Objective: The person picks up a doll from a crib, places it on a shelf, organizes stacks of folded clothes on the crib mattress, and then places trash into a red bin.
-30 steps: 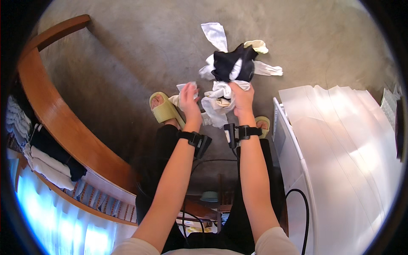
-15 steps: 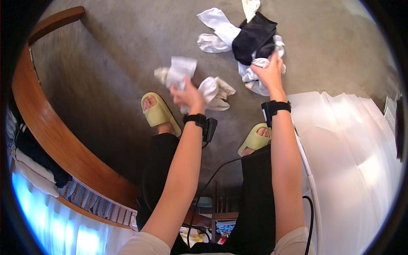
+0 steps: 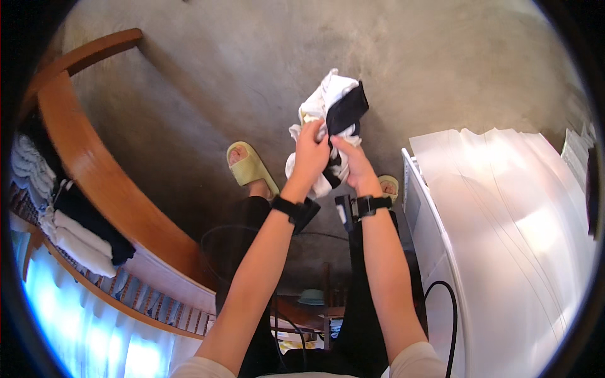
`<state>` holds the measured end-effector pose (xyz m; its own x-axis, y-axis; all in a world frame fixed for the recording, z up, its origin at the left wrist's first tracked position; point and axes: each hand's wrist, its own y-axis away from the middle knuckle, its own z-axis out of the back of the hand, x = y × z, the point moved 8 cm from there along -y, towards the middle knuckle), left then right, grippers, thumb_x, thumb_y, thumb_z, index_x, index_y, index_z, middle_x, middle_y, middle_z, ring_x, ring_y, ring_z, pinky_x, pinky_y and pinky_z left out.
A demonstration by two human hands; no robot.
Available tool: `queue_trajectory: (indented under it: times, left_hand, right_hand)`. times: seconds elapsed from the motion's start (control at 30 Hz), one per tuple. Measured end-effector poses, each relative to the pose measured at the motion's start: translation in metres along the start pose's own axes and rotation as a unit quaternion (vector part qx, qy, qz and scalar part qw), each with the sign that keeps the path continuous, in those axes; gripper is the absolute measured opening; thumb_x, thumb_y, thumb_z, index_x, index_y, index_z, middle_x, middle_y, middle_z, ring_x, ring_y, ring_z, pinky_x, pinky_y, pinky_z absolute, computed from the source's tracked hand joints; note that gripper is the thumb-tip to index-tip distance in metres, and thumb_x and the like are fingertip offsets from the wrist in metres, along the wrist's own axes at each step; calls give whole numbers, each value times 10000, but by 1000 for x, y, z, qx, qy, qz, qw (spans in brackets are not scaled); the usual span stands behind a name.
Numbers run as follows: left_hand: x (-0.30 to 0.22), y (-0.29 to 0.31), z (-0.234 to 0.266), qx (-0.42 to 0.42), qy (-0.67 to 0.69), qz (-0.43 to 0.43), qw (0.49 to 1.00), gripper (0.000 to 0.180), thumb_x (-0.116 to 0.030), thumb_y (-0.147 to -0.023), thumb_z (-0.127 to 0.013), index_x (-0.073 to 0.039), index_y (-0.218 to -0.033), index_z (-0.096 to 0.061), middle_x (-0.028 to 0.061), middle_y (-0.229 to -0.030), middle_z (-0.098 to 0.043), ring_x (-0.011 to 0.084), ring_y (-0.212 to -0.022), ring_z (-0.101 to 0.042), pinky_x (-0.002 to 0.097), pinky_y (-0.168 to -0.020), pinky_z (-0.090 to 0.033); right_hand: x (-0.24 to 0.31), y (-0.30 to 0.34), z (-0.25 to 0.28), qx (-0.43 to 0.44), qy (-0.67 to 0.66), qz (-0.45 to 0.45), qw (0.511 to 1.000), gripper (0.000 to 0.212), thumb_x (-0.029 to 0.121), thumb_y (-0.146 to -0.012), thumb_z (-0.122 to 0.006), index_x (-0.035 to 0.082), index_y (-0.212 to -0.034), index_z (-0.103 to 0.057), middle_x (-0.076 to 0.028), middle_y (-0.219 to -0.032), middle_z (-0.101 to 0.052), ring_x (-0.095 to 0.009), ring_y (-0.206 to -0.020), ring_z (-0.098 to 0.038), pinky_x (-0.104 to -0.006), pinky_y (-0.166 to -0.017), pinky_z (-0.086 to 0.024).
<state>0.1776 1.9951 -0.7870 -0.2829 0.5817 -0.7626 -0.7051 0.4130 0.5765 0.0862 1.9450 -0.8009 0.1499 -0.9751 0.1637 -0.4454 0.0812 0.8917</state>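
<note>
A bundle of white and black socks (image 3: pixel 329 94) is bunched together in front of me, above the grey floor between my feet. My left hand (image 3: pixel 311 156) is closed on its near left side, the fingers partly sunk in the fabric. On the near right side, my right hand (image 3: pixel 355 165) grips the same bundle, its thumb beside the fingers of my left hand. A black sock (image 3: pixel 345 112) shows on the right of the bundle, with white ones around and below it. Part of the bundle is hidden behind my hands.
A curved wooden bed frame (image 3: pixel 107 164) runs along the left, with folded clothes (image 3: pixel 79 239) on slats beyond it. A white-covered cabinet (image 3: pixel 491 220) stands at the right. My feet wear yellow-green slippers (image 3: pixel 252 169). A black cable (image 3: pixel 454 315) loops by my right arm.
The socks that lay apart on the floor are now gathered into one bundle. My left hand has moved right and my right hand toward me, so both meet on it.
</note>
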Motion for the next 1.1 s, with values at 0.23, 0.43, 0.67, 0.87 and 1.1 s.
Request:
queue_trajectory:
  times: [0.23,0.43,0.67,0.87,1.1]
  left_hand:
    - [-199,99,15,21,-195,-139,971,398,-323,-710,-582,-23,-966,-527,114,-888,-467,320,-841,-420,405,-710,-363]
    - [-391,157,39,53,-171,-234,955,356,-290,-694,-581,-88,-980,-520,88,-924,-460,301,-852,-417,406,-665,-346]
    - [-608,195,125,73,-51,-396,914,282,-107,-709,-547,-40,-982,-519,149,-946,-443,322,-863,-388,384,-763,-336]
    - [-698,227,152,101,-15,-570,815,308,-78,-687,-547,-43,-990,-508,138,-922,-449,343,-853,-397,415,-741,-342]
    - [-878,224,61,130,-3,-708,694,327,-36,-694,-485,-1,-1020,-474,157,-928,-429,327,-860,-386,395,-779,-318]
  right_hand:
    - [33,143,-26,-86,-52,99,990,313,334,-842,-411,60,-946,-521,-53,-910,-541,-150,-821,-517,-292,-717,-428]
    - [154,301,-123,-173,31,285,942,435,419,-865,-294,44,-982,-480,-73,-936,-517,-188,-851,-497,-317,-756,-410]
    - [269,438,-289,-20,-45,411,910,392,273,-745,-514,-19,-1006,-511,-90,-958,-554,-188,-854,-548,-289,-767,-437]
    - [308,497,-355,87,-110,551,823,356,263,-790,-542,-8,-1021,-515,-63,-947,-563,-151,-806,-560,-261,-701,-456]
    - [497,583,-367,98,-144,655,735,246,174,-771,-570,13,-958,-561,-30,-844,-580,-113,-704,-560,-224,-594,-446]
